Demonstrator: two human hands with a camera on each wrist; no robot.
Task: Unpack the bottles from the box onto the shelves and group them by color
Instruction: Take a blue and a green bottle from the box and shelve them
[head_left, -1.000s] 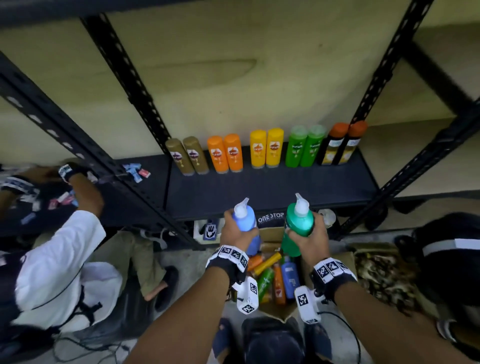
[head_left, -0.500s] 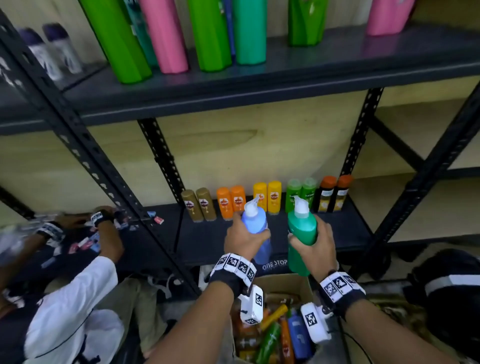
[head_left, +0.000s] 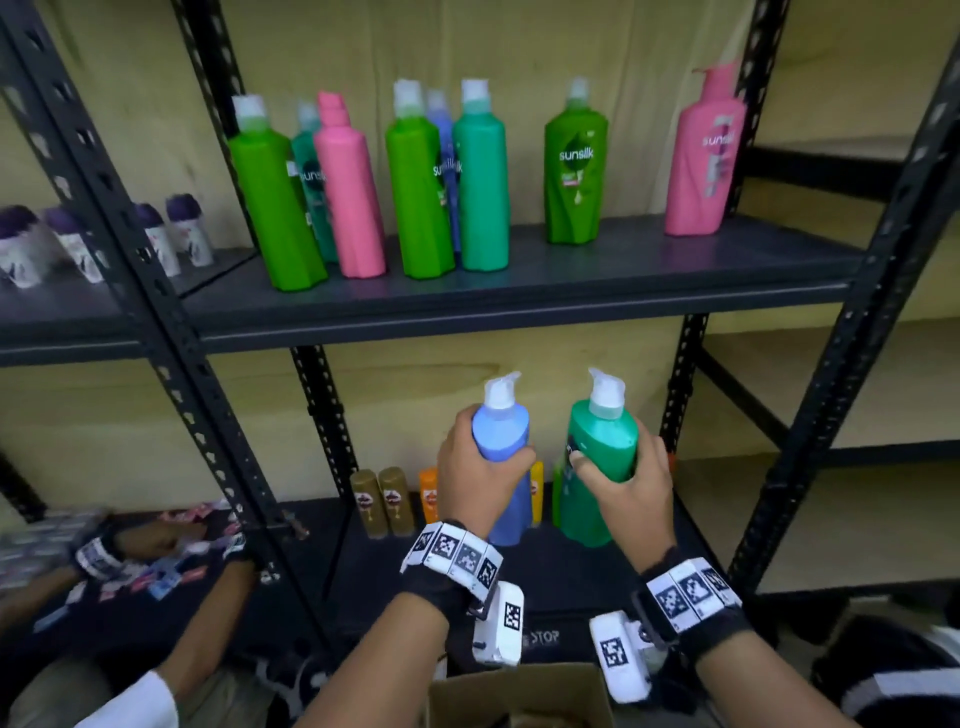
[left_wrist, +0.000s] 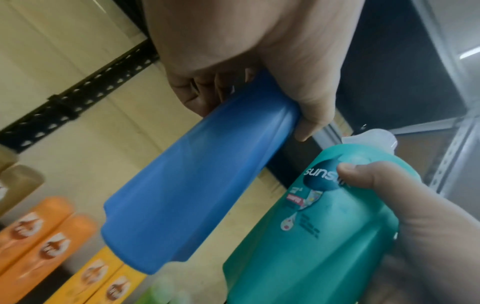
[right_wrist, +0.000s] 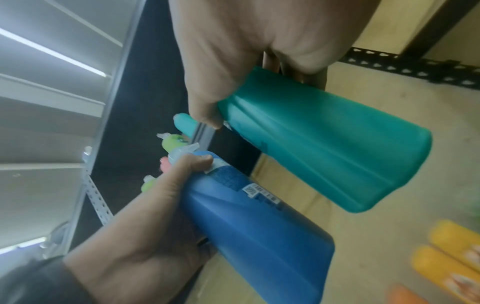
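Our left hand (head_left: 480, 480) wraps around a tall blue plastic pump bottle (head_left: 501, 452), our right hand (head_left: 631, 486) around a teal-green plastic pump bottle (head_left: 597, 462); both upright, side by side, before the lower black metal shelf's (head_left: 571, 577) front edge.

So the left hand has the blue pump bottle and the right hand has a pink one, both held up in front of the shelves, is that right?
Not quite. The right hand holds a teal green bottle, not a pink one, as the head view shows. The left hand does hold the blue pump bottle, both raised in front of the shelves.
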